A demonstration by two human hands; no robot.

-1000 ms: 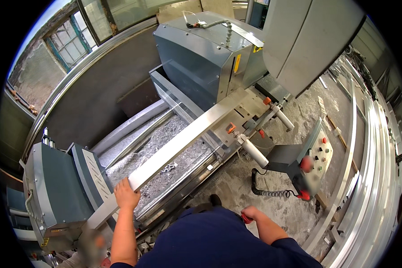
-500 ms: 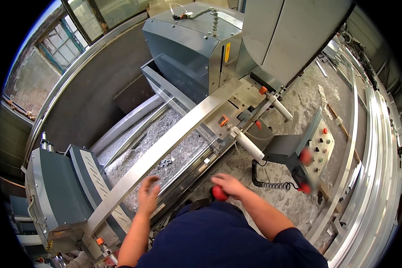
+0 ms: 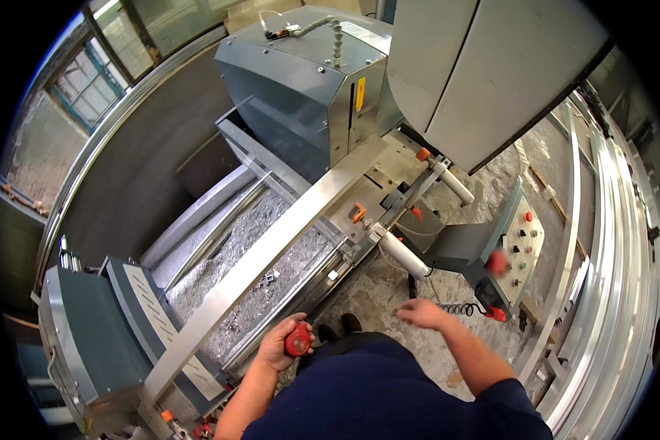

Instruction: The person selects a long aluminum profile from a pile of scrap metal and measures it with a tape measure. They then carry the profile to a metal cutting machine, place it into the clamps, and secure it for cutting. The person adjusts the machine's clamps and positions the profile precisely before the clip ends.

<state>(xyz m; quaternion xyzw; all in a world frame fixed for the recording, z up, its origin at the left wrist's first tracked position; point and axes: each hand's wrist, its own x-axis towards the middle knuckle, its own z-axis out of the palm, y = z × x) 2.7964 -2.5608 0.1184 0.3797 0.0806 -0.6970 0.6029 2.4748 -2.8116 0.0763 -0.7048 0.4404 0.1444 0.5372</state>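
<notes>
My left hand (image 3: 277, 346) is wrapped round a red tape measure (image 3: 298, 340), held low in front of my body near the machine's front rail. To its right, my right hand (image 3: 422, 314) hangs over the floor with its fingers curled together; what they hold, if anything, cannot be made out. Ahead of both hands, a long silver metal bar (image 3: 260, 253) lies across a saw-like machine from the left head to the right one. No hand touches the bar.
A grey-blue machine housing (image 3: 286, 95) stands behind the bar. White clamp cylinders (image 3: 403, 255) with orange fittings sit near its right end. A control panel (image 3: 522, 242) with buttons juts out at right, above a coiled cable (image 3: 455, 309). Long metal profiles (image 3: 612, 279) line the far right.
The red tape measure has passed from my right hand to my left. My left hand has moved down and right; my right hand has moved right, away from my body. The view has shifted slightly.
</notes>
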